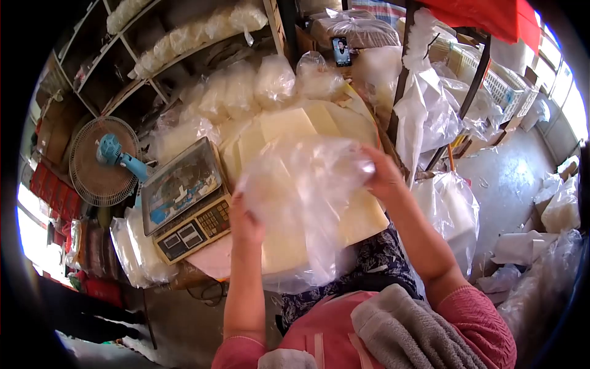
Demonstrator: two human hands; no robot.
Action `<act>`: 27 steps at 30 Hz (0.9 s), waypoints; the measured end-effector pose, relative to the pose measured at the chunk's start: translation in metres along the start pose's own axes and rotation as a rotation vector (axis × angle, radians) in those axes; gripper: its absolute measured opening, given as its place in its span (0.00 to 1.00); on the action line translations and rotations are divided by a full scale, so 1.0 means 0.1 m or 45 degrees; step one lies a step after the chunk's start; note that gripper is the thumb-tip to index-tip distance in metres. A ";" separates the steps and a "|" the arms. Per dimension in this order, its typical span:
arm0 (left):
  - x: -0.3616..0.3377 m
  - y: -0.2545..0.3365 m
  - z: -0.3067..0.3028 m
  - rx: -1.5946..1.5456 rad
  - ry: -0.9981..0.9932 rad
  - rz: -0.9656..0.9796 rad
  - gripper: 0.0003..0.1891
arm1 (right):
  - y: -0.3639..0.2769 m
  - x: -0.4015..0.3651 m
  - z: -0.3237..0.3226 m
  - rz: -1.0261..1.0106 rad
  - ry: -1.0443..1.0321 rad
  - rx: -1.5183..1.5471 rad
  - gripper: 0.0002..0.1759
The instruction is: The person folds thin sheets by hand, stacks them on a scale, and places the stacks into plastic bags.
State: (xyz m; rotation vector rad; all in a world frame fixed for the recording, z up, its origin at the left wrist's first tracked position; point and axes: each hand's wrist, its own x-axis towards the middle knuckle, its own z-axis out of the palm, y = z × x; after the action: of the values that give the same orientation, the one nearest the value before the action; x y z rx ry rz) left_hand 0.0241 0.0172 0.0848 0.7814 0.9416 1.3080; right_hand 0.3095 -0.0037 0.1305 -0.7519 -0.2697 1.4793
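Observation:
A clear plastic bag (301, 184) is stretched between both my hands, its lower end hanging toward my lap and slightly blurred. At its left edge, my left hand (247, 222) is closed on the film, with some fingers hidden. My right hand (382, 174) grips the bag's upper right edge, where the plastic is bunched. Under the bag, pale yellow sheets (362, 218) lie spread over the work table. A digital weighing scale (193, 230) stands just left of my left hand, with small scraps on its pan (181, 190).
Filled clear bags (275, 80) line the table's back edge. A phone (341, 51) is propped behind them. At left stands a fan (106, 161) near shelves (123, 46). To the right are a metal rack post (399, 74), a plastic-wrapped bundle (448, 209) and white crates (501, 89).

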 end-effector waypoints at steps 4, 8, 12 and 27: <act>0.27 -0.67 -0.07 0.565 0.153 -0.098 0.13 | 0.76 0.46 -0.78 0.166 0.379 -1.112 0.08; 0.31 -1.10 -0.41 1.273 -0.150 0.341 0.14 | 0.87 0.35 -0.92 -0.574 0.206 -2.105 0.11; 0.57 -1.22 -0.52 1.784 -0.364 1.054 0.19 | 0.74 0.47 -0.90 -0.320 -0.159 -2.459 0.14; -0.86 -1.23 -0.74 0.575 -0.489 -0.639 0.17 | 0.84 -0.75 -1.35 0.455 -0.032 -0.325 0.12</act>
State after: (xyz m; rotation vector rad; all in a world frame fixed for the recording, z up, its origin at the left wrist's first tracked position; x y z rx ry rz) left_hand 0.0100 -0.0853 -0.0462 1.0150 1.0424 0.4869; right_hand 0.3144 -0.1212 -0.0005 -1.0259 -0.3610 1.8140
